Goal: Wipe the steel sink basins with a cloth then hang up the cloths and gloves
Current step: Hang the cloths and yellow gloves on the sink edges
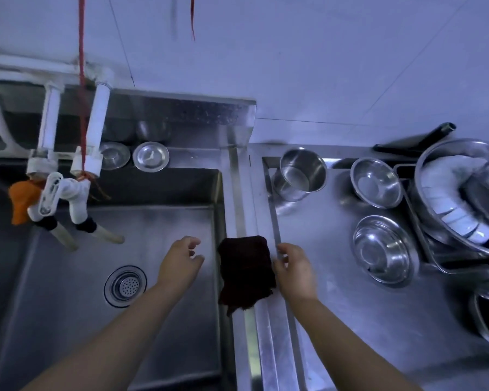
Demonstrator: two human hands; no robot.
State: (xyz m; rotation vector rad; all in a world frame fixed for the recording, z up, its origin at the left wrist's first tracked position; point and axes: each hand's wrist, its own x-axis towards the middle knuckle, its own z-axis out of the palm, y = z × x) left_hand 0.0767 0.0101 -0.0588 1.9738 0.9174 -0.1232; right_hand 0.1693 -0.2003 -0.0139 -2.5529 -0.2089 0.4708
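A dark folded cloth (pixel 246 273) lies draped over the steel divider between the sink basin (pixel 141 230) and the counter on the right. My left hand (pixel 180 262) hovers over the basin just left of the cloth, fingers loosely curled, holding nothing. My right hand (pixel 292 266) is just right of the cloth, its fingers loosely bent beside the cloth's edge and gripping nothing. The basin's round drain strainer (pixel 125 286) sits at the lower left of my left arm. An orange cloth (pixel 20 200) hangs on the white taps (pixel 68 190) at the left.
Steel bowls (pixel 377 183) (pixel 383 249) and a steel pot (pixel 301 173) stand on the counter (pixel 336 320) at the right. A rack with a large bowl of white dishes (pixel 460 190) fills the far right. Two round lids (pixel 150 156) rest on the ledge behind the basin. A red cord (pixel 81 66) hangs down to the taps.
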